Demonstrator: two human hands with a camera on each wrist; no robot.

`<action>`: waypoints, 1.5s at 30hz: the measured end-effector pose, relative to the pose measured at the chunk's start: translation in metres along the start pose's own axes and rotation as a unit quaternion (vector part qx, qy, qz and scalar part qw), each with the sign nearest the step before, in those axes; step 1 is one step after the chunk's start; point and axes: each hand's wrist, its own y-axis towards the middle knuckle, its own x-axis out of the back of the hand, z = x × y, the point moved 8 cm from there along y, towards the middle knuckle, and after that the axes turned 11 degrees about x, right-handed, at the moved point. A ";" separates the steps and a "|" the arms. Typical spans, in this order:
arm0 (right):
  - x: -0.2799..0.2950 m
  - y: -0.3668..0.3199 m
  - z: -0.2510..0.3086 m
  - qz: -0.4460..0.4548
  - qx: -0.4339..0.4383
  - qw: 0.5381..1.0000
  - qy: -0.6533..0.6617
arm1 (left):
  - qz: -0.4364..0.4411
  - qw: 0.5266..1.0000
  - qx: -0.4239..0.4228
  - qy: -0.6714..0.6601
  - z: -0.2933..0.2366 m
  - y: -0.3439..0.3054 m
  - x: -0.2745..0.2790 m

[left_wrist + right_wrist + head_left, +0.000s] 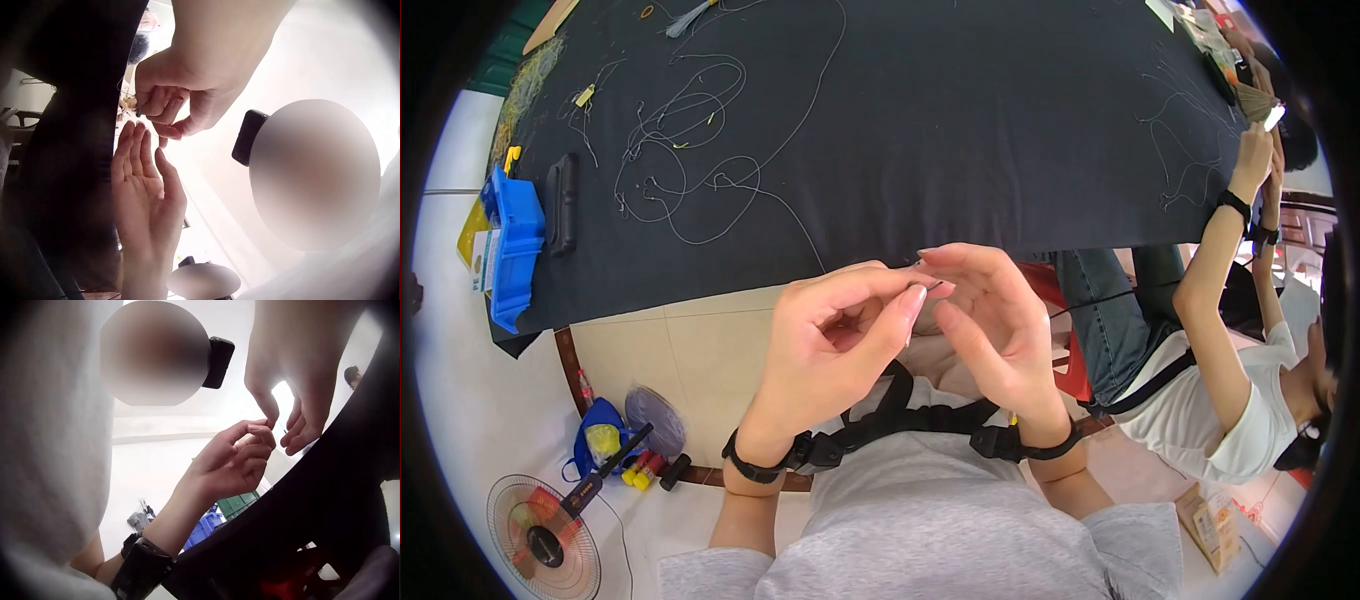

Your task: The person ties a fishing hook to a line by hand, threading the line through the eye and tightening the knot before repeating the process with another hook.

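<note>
My left hand (pixel 830 335) pinches a small, thin dark piece (pixel 935 285) between thumb and forefinger, with the other fingers curled in. It looks like the end of a fishing line or a hook; its exact kind I cannot tell. Facing it, my right hand (pixel 1005 335) has its fingers loosely bent, the fingertips right beside the pinch. In the left wrist view the right hand (pixel 147 194) shows long, nearly straight fingers. A thin grey fishing line (pixel 800 215) runs from the loose coils on the black-covered table (pixel 960 150) down behind my left hand.
A blue tray (pixel 520 240) and a black case (pixel 562 205) lie at the table's left end. More thin lines (pixel 1175 130) lie at the right, where another person (pixel 1230 360) sits working. A fan (pixel 545 540) stands on the floor at lower left.
</note>
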 end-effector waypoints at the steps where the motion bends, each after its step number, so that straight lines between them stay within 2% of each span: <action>1: 0.001 0.001 0.000 0.004 0.009 1.000 0.001 | -0.003 1.000 0.000 -0.002 0.000 0.000 0.000; 14: 0.007 0.012 0.009 -0.015 0.088 0.994 -0.056 | -0.025 0.998 -0.015 0.052 -0.003 -0.003 -0.001; 23: 0.008 0.012 0.009 -0.017 0.083 0.991 -0.099 | -0.045 0.997 -0.015 0.068 -0.004 -0.001 0.002; 26: 0.010 0.008 0.005 -0.064 0.031 0.996 -0.047 | -0.044 0.998 -0.022 0.033 -0.007 -0.001 0.006; 32: -0.015 0.007 0.001 0.057 0.021 0.998 0.031 | -0.042 0.999 -0.010 -0.029 -0.016 -0.006 0.006; 35: -0.035 0.010 -0.007 0.124 0.009 0.990 0.069 | -0.033 0.999 -0.028 0.015 -0.019 -0.010 0.003; 39: -0.049 0.010 -0.020 0.178 -0.055 0.965 0.186 | -0.034 0.999 -0.039 0.011 -0.019 -0.015 0.004; 42: -0.042 0.005 -0.026 0.181 -0.062 0.975 0.113 | -0.041 0.996 -0.076 0.010 -0.022 -0.017 0.009; 45: -0.030 0.005 -0.021 0.141 -0.017 0.990 -0.014 | -0.037 0.997 -0.061 -0.033 -0.022 -0.018 0.011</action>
